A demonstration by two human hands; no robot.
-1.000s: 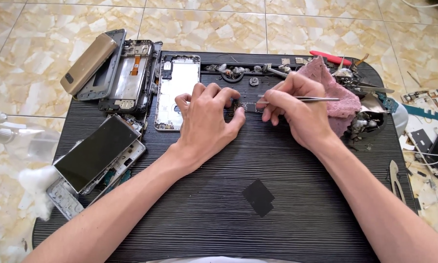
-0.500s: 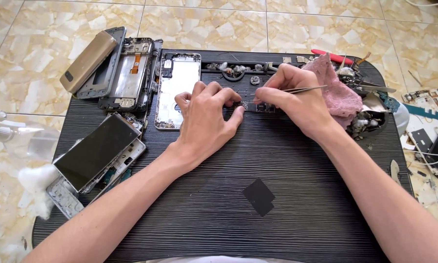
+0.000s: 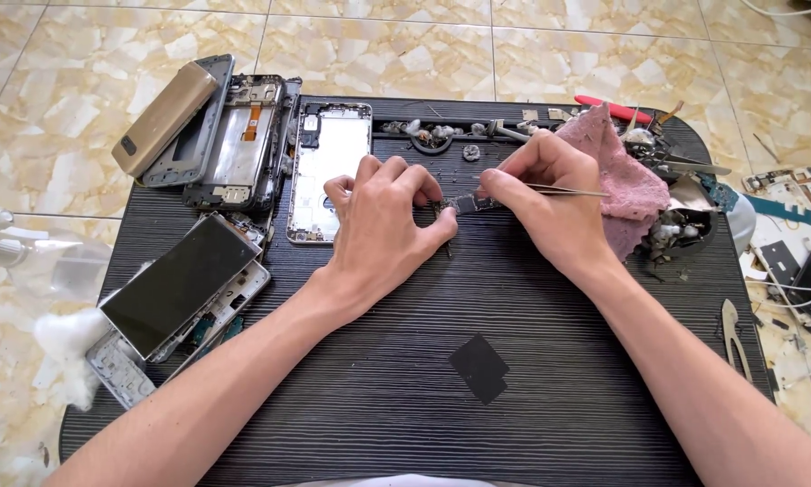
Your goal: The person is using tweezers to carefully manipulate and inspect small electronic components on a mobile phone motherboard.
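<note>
My left hand rests on the black ribbed mat, its thumb and fingers pinning a small dark circuit board. My right hand grips thin metal tweezers, whose tail points right over the pink cloth. The tweezer tips meet the board between my two hands and are hidden by my fingers. A silver phone frame lies just left of my left hand.
Opened phone housings and a gold back cover lie at the mat's top left. A phone with a dark screen sits at the left edge. A pink cloth, a red-handled tool and small parts crowd the top right. A black square patch lies near me.
Both hands have shifted slightly on the board; the right hand has turned the tweezers to a flatter angle and moved a little left.
</note>
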